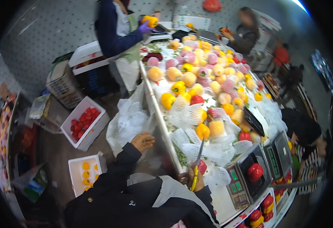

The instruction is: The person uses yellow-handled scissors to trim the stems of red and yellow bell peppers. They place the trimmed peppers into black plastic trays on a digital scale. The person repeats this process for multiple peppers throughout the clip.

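Observation:
My right hand [199, 180], at the near edge of the table, grips a yellow-handled knife [195, 179] with its blade pointing away from me. Just beyond these fingers is a red bell pepper [202, 167]; whether the hand also holds it I cannot tell. My left hand [142, 141] is empty, its fingers loosely extended, over the floor side of the table. Beside it, a large plastic bag [112, 136] contains white foam net sleeves [129, 114]. More foam nets [190, 146] lie on the table near the knife, next to a yellow bell pepper [202, 131].
Many peppers, several in foam nets [189, 79], cover the table [170, 145]. A digital scale [234, 182] bears a red pepper [255, 172]. Foam boxes of red [64, 131] and yellow peppers [71, 171] stand on the floor. A co-worker [121, 37] with purple gloves holds a yellow pepper [150, 21].

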Demonstrator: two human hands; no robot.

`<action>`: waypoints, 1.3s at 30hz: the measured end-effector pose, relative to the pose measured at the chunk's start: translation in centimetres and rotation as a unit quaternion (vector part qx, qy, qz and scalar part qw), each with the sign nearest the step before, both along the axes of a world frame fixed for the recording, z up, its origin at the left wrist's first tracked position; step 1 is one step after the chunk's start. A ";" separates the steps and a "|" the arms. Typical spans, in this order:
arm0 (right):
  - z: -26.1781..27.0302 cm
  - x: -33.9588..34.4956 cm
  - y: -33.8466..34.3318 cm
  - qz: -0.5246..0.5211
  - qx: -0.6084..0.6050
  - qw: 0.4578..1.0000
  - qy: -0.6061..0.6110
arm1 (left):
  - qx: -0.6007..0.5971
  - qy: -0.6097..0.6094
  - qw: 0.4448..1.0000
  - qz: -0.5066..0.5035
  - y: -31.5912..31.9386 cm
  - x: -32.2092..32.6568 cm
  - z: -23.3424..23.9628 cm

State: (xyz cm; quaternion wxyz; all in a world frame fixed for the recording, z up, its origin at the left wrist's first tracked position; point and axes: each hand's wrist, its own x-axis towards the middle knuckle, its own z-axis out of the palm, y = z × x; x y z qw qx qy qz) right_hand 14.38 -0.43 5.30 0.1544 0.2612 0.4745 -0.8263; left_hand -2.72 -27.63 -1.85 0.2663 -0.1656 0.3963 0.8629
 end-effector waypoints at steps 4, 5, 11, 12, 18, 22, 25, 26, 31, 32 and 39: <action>0.7 0.0 0.4 -0.025 0.051 0.998 0.024 | -0.041 0.049 0.998 -0.023 2.0 -3.5 1.6; 0.6 -0.1 0.6 -0.032 0.058 0.997 0.027 | -0.054 0.066 0.996 -0.034 2.7 -4.6 1.9; -0.8 -0.1 2.1 -0.086 0.038 0.994 0.046 | -0.104 0.158 0.974 -0.125 6.7 -13.5 2.7; -0.8 0.0 2.3 -0.112 0.031 0.993 0.036 | -0.120 0.174 0.968 -0.136 8.1 -14.7 4.0; -0.7 0.5 3.3 -0.215 -0.015 0.976 0.014 | -0.087 0.252 0.955 -0.131 13.0 -29.0 -0.8; -3.7 1.6 4.6 -0.264 -0.029 0.964 0.005 | -0.265 0.412 0.865 -0.111 18.6 -38.7 -3.7; -3.1 1.6 5.2 -0.322 -0.134 0.937 -0.019 | -0.406 0.444 0.793 -0.096 22.7 -40.4 -0.7; -3.6 1.8 5.2 -0.336 -0.083 0.938 -0.008 | -0.446 0.486 0.749 -0.062 24.1 -42.1 -1.9; 0.1 -0.3 4.4 -0.405 0.036 0.913 -0.021 | -0.588 0.517 0.614 -0.097 28.8 -46.5 -5.1; -0.1 -0.2 4.4 -0.414 0.034 0.909 -0.023 | -0.602 0.512 0.600 -0.121 29.5 -47.0 -5.8; -2.7 -0.4 5.7 -0.387 -0.087 0.916 -0.056 | -0.528 0.621 0.563 -0.136 26.0 -50.4 -8.4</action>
